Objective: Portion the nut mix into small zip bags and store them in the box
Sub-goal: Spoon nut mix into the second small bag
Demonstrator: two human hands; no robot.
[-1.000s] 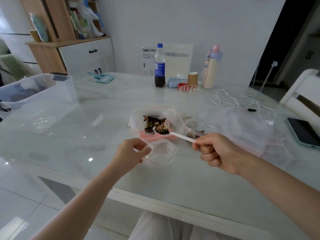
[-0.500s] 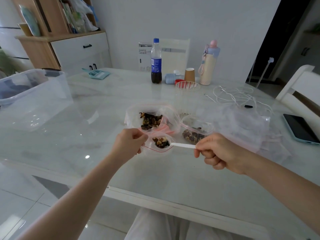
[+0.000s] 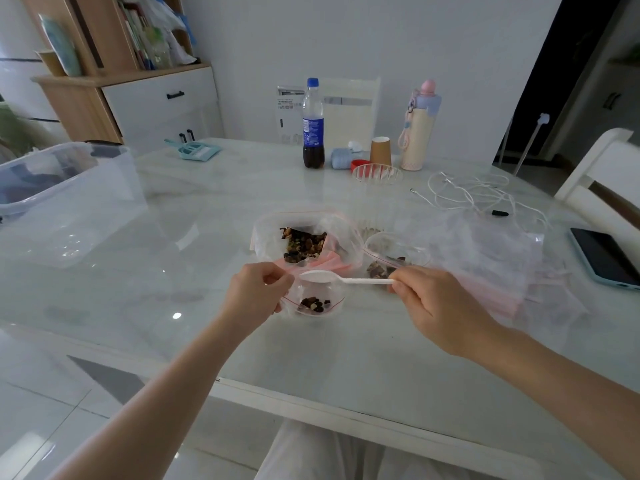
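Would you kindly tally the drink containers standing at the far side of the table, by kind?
Cola bottle: 1
Paper cup: 1
Flask with pink cap: 1
Total: 3

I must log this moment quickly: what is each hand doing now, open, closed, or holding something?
Left hand: closed, pinching the rim of the small zip bag.
Right hand: closed, holding the white plastic spoon by its handle.
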